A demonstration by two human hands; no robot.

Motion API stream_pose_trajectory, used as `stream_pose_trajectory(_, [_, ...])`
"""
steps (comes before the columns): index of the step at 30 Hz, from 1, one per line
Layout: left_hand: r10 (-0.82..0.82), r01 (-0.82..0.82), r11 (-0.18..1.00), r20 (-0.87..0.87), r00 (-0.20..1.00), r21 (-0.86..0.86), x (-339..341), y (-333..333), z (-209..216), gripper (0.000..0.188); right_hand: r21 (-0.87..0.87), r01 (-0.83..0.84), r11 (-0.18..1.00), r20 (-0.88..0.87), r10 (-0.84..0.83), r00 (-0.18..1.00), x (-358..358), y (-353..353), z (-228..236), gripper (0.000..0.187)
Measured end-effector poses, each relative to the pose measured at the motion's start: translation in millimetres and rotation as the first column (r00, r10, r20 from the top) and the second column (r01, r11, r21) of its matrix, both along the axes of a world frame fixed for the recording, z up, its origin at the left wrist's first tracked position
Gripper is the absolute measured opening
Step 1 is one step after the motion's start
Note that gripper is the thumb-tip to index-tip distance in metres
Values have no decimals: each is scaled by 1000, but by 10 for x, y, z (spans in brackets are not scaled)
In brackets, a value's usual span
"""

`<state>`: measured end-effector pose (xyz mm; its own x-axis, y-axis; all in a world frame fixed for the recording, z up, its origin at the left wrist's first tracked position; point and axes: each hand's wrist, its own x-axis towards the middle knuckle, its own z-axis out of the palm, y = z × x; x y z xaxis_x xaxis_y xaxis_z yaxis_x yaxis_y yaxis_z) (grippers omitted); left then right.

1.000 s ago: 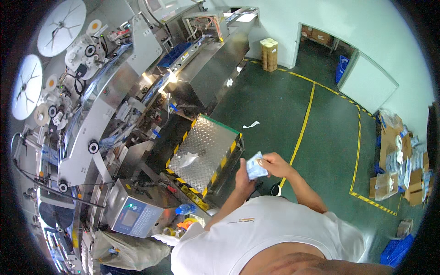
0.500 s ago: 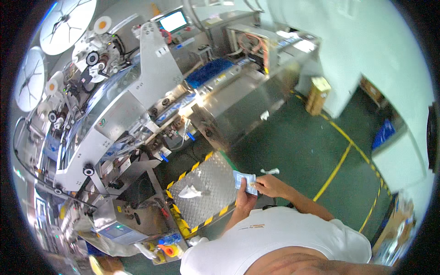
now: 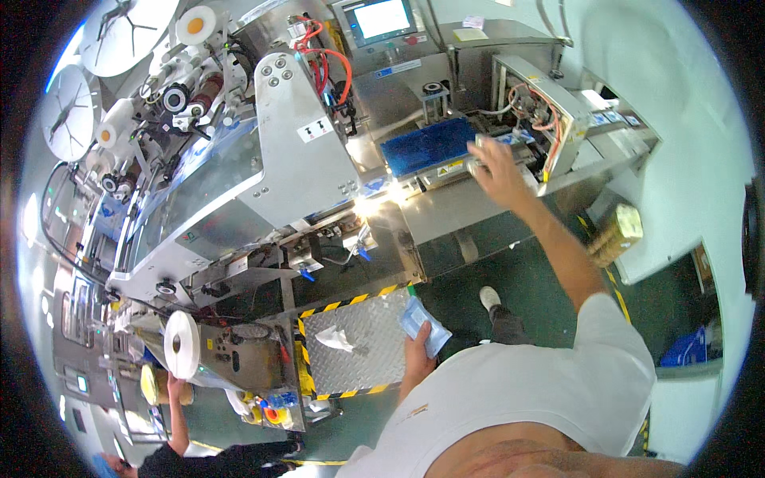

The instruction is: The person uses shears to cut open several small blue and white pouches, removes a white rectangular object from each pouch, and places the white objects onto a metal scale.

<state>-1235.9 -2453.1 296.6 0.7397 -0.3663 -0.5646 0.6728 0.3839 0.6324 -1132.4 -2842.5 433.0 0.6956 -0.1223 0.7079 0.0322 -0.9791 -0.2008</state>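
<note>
In my left hand (image 3: 416, 362), low in front of my body, is a flat blue-and-white packet (image 3: 422, 325), with thumb and fingers closed around its lower edge. My right arm stretches up to the machine. There my right hand (image 3: 504, 175) hovers just right of a dark blue rectangular panel (image 3: 430, 147), over the conveyor edge. Its fingers are bent and apart, with a pale spot at the fingertips too small to make out. Beyond the hand stands an open-sided metal housing (image 3: 567, 119) with orange tubes inside.
A diamond-plate platform (image 3: 374, 358) edged in yellow-black tape lies below, bearing a crumpled white scrap (image 3: 335, 339). The long packing machine (image 3: 295, 143), with film reels and a screen (image 3: 381, 20), fills the left and far side. At lower left, another person's hand (image 3: 175, 389) touches a white roll (image 3: 182, 344).
My right hand has left the packet and reached up to the machine beside the blue panel. My left hand keeps the packet. The view has shifted, and another person now shows at lower left.
</note>
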Motion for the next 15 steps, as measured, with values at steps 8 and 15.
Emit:
stream_pose_trajectory(8, [251, -253, 964, 35, 967, 86, 435, -1180, -55, 47, -443, 272, 854, 143, -232, 962, 2867, -1692, 1301, 63])
stream_pose_trajectory(15, [338, -332, 929, -9, 941, 163, 570, -1861, -189, 60, -436, 236, 869, 141, -193, 971, 4536, -2421, 1518, 62])
